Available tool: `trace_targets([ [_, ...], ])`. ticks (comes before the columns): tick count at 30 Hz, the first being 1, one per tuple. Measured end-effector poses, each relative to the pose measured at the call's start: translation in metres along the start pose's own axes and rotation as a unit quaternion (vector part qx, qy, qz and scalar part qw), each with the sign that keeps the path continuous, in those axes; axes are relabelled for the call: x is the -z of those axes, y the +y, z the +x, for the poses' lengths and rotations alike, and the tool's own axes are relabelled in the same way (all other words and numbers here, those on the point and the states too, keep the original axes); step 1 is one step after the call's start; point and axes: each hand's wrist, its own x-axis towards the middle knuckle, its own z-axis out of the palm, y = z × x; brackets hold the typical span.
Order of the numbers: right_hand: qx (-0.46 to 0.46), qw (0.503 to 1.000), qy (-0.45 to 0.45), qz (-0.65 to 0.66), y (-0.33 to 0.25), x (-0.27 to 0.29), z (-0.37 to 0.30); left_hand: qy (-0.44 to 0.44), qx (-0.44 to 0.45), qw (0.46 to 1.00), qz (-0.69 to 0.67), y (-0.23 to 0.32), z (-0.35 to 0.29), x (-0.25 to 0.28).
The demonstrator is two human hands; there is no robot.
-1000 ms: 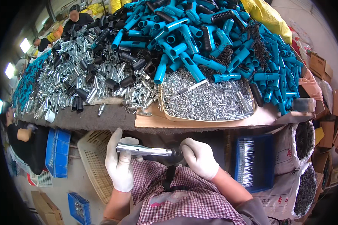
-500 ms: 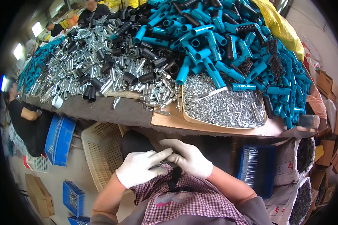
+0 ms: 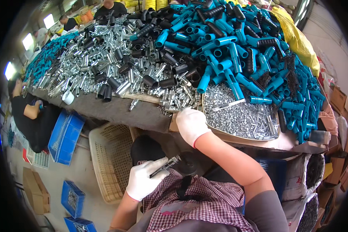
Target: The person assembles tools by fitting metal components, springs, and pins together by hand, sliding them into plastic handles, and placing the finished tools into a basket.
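My left hand (image 3: 144, 181), in a white glove, is closed around a slim metal rod-like part (image 3: 167, 166) above my lap. A narrower, ribbed tip sticks out of its upper right end. My right hand (image 3: 191, 124), also gloved, is over the table's front edge. Its fingertips are hidden behind the back of the hand, next to a pile of small shiny metal fittings (image 3: 178, 97). Just right of that hand is a shallow tray (image 3: 255, 138) filled with tiny silvery pieces, with a flat metal strip (image 3: 228, 104) lying on top.
Teal tubular housings (image 3: 236, 83) and black sleeves (image 3: 168, 82) are heaped across the table. A cream plastic basket (image 3: 100, 162) stands below its edge, with blue crates (image 3: 67, 139) further left. A co-worker (image 3: 33, 116) sits at the left. Cartons (image 3: 338, 131) are stacked at the right.
My hands have parted. The right has gone forward from my lap to the table edge by the fittings; the left stays low with the metal part, now more exposed. The view has shifted slightly.
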Motion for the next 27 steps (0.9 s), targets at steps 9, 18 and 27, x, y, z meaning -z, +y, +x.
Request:
trace_targets([
  [9,-0.148,0.844,0.030,0.515,0.038,0.083,-0.056,-0.024,0.089,0.994,-0.064,-0.006,-0.004,0.005],
  [18,-0.248,0.256,-0.062,0.932,0.012,0.035,-0.162,-0.017,0.094,0.990,-0.105,0.032,0.021,-0.019],
  [27,-0.271,0.407,-0.157,0.858,0.031,0.056,-0.172,-0.007,0.086,0.992,-0.095,0.032,0.023,-0.023],
])
